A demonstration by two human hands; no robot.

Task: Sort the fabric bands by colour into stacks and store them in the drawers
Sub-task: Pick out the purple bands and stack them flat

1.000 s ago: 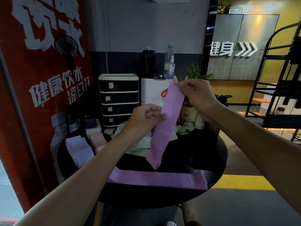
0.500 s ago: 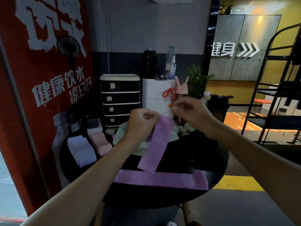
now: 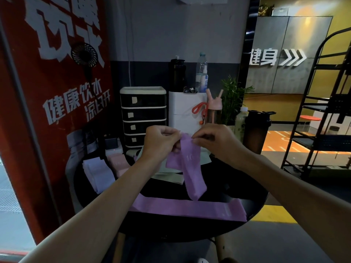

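Observation:
Both hands hold one purple fabric band (image 3: 192, 173) above the round black table (image 3: 252, 204). My left hand (image 3: 161, 141) and my right hand (image 3: 212, 139) pinch its folded top side by side, and its lower end hangs down. A second purple band (image 3: 190, 207) lies flat across the table's front. Folded stacks sit at the left: a pale lilac one (image 3: 98, 173) and a pink one (image 3: 118, 164). Light green bands (image 3: 171, 176) lie heaped behind my hands. The black drawer unit (image 3: 143, 116) with white trim stands at the back, all drawers closed.
A white box (image 3: 183, 109) carries a black bottle (image 3: 177, 74) and a clear water bottle (image 3: 201, 73). A pink cup (image 3: 214, 109), a plant (image 3: 232, 95) and a dark shaker (image 3: 257, 130) stand at the right rear. A red banner (image 3: 47, 92) is on the left, a black rack (image 3: 322, 114) on the right.
My right hand has come down from high up to meet the left hand, folding the purple band in half. The band now hangs shorter and lower over the table.

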